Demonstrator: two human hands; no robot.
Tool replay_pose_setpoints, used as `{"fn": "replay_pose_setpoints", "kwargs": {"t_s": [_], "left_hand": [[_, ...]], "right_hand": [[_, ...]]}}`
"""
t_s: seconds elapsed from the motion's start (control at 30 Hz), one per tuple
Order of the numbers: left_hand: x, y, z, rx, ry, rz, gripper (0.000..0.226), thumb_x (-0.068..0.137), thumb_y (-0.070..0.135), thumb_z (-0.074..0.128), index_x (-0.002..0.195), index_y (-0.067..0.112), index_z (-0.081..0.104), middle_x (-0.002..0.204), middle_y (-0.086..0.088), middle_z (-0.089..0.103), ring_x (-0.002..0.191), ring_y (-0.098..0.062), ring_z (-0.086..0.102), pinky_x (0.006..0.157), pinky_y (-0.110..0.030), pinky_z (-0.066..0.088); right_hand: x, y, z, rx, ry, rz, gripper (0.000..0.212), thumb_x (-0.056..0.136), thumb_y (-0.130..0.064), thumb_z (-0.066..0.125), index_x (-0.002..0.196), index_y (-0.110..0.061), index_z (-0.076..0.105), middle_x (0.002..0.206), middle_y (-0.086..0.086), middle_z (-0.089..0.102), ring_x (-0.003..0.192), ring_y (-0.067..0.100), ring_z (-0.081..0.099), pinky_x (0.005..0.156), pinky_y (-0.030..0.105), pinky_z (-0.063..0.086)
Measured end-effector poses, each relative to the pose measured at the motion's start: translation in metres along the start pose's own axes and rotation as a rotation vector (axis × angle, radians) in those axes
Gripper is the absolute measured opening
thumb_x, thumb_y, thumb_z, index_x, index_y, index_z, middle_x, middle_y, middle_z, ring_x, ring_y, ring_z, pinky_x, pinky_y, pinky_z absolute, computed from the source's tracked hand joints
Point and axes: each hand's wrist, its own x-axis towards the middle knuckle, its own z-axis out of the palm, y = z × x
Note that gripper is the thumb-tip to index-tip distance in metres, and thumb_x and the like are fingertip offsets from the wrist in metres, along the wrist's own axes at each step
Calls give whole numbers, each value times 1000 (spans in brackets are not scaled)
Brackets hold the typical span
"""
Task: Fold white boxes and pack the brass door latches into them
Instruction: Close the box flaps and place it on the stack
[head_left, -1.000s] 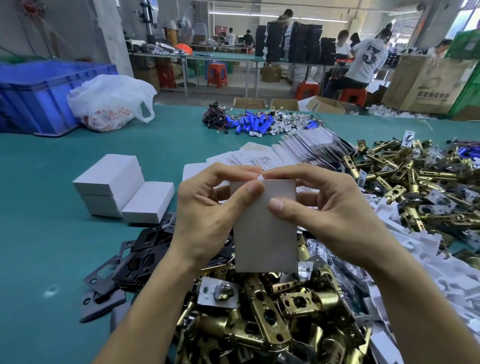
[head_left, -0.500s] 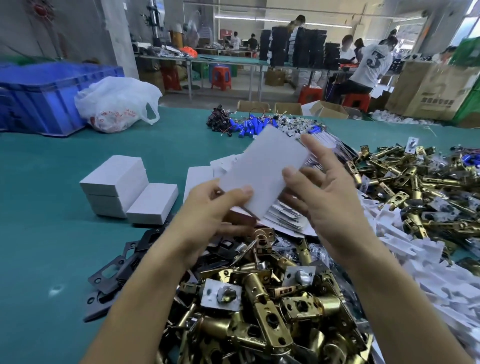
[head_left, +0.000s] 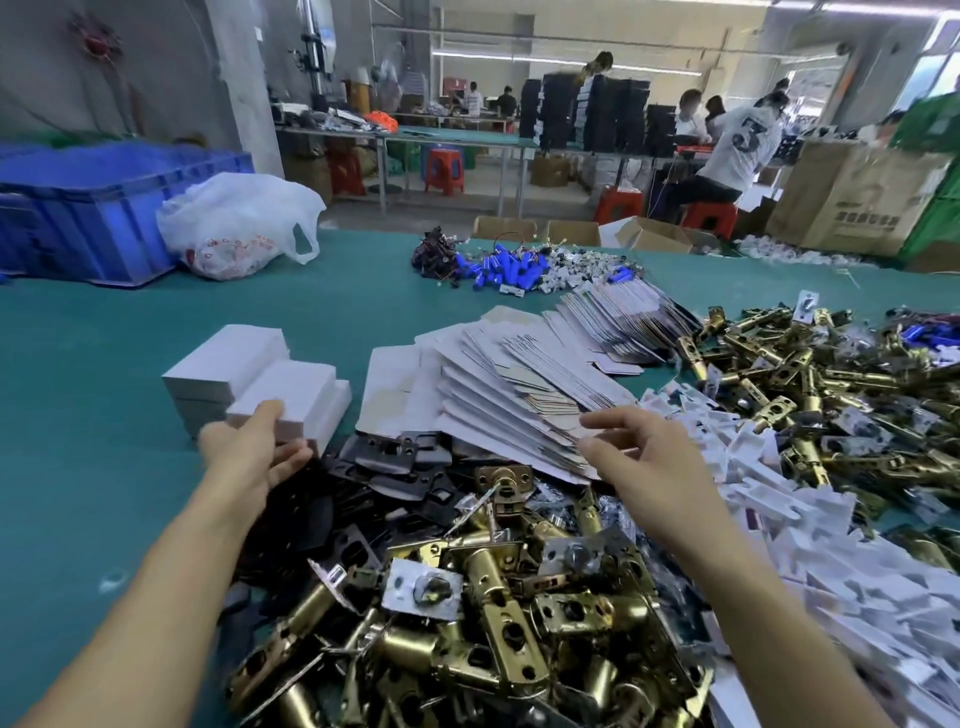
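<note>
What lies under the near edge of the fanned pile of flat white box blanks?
Black strike plates and a brass latch poke out from beneath the blanks; whatever lies farther under is covered.
</note>
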Motion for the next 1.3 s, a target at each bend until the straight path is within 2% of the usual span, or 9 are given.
{"fn": "replay_pose_setpoints", "kwargs": {"t_s": [0.27,0.37,0.5,0.63,0.73,0.9,1.03,1.2,1.3], "left_hand": [[2,-11,-3,-214,78,-23,20,92,13,75,91,5,57,86,-7,60,64,-17,60,47,-19,55],[0,-13,1,-281,73,-33,38,94,7,71,122,-8,52,90,-8,56,70,-16,62,59,-24,61],[1,-10,5,-235,42,-42,44,97,2,65,135,-7,45,97,-10,57,82,-17,66,74,-30,61],[-2,-20,6,168,139,187,65,86,16,78,140,19,42,135,-10,43,103,-22,57,80,-29,54],[-8,-31,5,604,152,438,71,78,29,84,140,32,49,138,-8,29,114,-24,38,98,-33,36],[-2,-31,5,1085,118,558,82,77,52,80,146,28,44,149,-4,22,136,-34,24,112,-52,29],[-5,-29,5,1131,110,607,65,87,51,70,139,20,46,154,-10,24,138,-39,25,109,-57,32],[-12,-27,4,1180,106,624,43,96,38,62,129,15,48,151,-15,29,129,-45,33,99,-55,39],[-13,-24,3,1157,96,614,39,92,37,68,121,16,51,144,-19,32,123,-45,35,93,-54,41]], "right_hand": [[16,15,3,-174,37,-31,9,92,-27,63,98,-32,66,79,-8,63,63,-3,58,54,15,39],[26,12,11,-238,23,-43,11,93,-23,61,100,-28,67,70,-7,61,57,-1,55,52,14,37],[47,1,30,-339,-50,-142,18,94,-19,59,110,-21,67,83,-6,61,70,1,54,62,10,37],[76,-11,55,-506,-192,-224,49,96,-23,56,144,-24,45,139,9,49,126,25,47,107,39,37],[95,-15,70,-708,-330,-240,71,97,-33,53,157,-30,15,163,9,21,148,29,22,118,47,24],[93,-4,78,-852,-391,-289,66,100,-35,47,157,-34,13,163,12,19,149,29,21,119,41,21],[82,-6,71,-867,-216,-401,59,101,-41,44,154,-38,18,136,3,53,122,30,50,98,45,41],[77,-10,74,-804,-168,-246,54,100,-55,38,142,-20,43,136,8,44,123,31,40,101,48,39],[76,-4,77,-802,-151,-148,52,99,-54,40,143,-26,43,147,12,35,133,34,33,108,47,29]]}}
